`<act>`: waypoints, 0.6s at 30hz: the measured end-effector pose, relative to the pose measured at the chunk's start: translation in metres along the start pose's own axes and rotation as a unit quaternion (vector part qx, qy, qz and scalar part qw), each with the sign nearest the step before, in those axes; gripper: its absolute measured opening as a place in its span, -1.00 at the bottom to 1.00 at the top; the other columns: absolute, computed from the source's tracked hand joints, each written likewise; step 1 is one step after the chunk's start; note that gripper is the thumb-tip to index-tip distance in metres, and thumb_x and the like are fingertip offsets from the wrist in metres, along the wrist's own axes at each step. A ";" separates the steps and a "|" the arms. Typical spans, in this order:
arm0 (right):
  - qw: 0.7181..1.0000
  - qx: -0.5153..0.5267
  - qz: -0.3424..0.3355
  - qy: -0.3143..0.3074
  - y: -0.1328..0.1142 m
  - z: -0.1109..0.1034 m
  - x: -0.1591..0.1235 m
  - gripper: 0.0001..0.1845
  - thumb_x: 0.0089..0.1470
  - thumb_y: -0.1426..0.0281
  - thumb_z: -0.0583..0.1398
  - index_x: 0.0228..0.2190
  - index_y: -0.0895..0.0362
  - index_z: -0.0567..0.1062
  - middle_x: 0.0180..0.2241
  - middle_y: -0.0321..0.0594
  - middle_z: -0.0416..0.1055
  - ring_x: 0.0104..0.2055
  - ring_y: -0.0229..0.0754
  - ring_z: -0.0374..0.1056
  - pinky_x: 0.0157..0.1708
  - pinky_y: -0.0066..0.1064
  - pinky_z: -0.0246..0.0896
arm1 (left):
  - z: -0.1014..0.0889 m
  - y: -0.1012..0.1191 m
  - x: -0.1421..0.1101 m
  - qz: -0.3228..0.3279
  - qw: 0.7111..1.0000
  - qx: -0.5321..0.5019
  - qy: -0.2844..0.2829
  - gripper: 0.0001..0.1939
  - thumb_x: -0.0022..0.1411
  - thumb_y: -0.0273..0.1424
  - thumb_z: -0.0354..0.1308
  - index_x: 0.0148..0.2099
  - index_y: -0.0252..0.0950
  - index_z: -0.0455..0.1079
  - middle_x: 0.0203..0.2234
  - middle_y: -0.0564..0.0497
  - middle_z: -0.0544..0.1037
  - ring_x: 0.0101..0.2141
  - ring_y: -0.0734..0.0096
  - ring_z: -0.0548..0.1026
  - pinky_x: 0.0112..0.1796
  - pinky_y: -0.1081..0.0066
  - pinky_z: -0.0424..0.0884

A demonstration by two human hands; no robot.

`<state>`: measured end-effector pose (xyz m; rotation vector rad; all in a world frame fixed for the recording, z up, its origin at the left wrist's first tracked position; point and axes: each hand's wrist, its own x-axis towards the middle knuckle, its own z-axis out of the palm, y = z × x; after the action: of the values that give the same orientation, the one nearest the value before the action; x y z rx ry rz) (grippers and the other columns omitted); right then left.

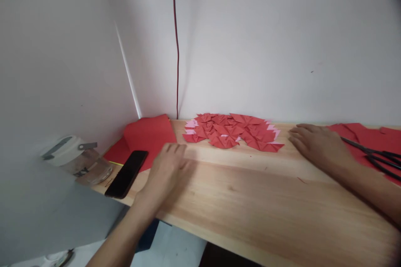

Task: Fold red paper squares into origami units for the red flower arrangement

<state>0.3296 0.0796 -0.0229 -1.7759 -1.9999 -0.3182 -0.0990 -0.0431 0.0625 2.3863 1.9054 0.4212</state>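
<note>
"Many folded red papers (227, 127) are lying between our left hand (166, 166), curled, contents unclear, and our right hand (319, 144), flat, seemingly empty."

"We're judging them light, crushable; we're favouring pinching edges."

White wall (266, 41) stands behind the wooden tabletop (250, 208). Dark red cord (177, 50) hangs before it. Pale floor (175, 246) shows below.

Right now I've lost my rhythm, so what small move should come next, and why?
I'd probably bring the left hand and right hand in to the red pieces: they lie between the two, and neither hand appears to hold anything.
</note>
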 end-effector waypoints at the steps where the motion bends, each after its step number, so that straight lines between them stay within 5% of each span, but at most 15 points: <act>1: 1.000 -0.009 -0.014 -0.010 0.001 0.001 0.000 -0.69 0.16 0.26 0.07 -0.26 0.10 0.56 -0.03 -0.04 0.49 -0.07 0.06 0.35 -0.14 -0.18 0.13 | 0.003 -0.010 0.013 -0.035 0.996 0.077 0.007 -0.67 0.23 -0.25 0.02 -0.05 -0.27 0.45 -0.19 -0.25 0.51 -0.12 -0.05 0.41 -0.16 0.11 0.33; 4: 0.998 -0.033 -0.042 -0.031 0.005 0.004 -0.001 -0.67 0.21 0.26 0.02 -0.24 0.12 0.54 -0.03 -0.02 0.48 -0.07 0.07 0.35 -0.15 -0.17 0.12 | 0.016 -0.039 0.029 -0.055 0.984 0.163 -0.040 -0.75 0.27 -0.37 -0.03 -0.17 -0.34 0.44 -0.23 -0.24 0.52 -0.21 0.05 0.45 -0.19 0.20 0.33; 7: 0.997 -0.046 -0.051 -0.041 0.008 0.007 0.000 -0.67 0.22 0.28 0.01 -0.24 0.13 0.53 -0.04 -0.03 0.49 -0.06 0.03 0.37 -0.15 -0.20 0.13 | 0.027 -0.053 0.028 -0.052 0.987 0.151 -0.014 -0.77 0.19 -0.57 -0.03 -0.21 -0.35 0.44 -0.22 -0.22 0.52 -0.21 0.11 0.46 -0.22 0.26 0.31; 13: 0.995 -0.073 -0.060 -0.042 0.011 0.010 0.001 -0.58 0.24 0.24 -0.05 -0.23 0.14 0.54 -0.03 -0.05 0.49 -0.07 0.03 0.38 -0.19 -0.22 0.19 | 0.041 -0.063 0.042 -0.107 0.985 0.094 0.094 -0.84 0.14 -0.56 0.00 -0.32 -0.33 0.41 -0.33 -0.16 0.53 -0.26 0.15 0.47 -0.28 0.32 0.31; 18: 0.994 -0.086 -0.058 -0.039 0.011 0.009 0.001 -0.52 0.25 0.22 -0.11 -0.20 0.14 0.54 -0.02 -0.08 0.48 -0.07 0.03 0.39 -0.17 -0.20 0.21 | 0.028 -0.087 0.058 -0.161 0.953 0.015 0.257 -0.83 0.23 -0.47 -0.06 -0.18 -0.29 0.33 -0.27 -0.06 0.53 -0.25 0.29 0.48 -0.20 0.35 0.34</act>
<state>0.3384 0.0858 -0.0314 -1.8015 -2.1944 -0.4783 -0.1631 0.0366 0.0275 2.0541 2.4645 1.0728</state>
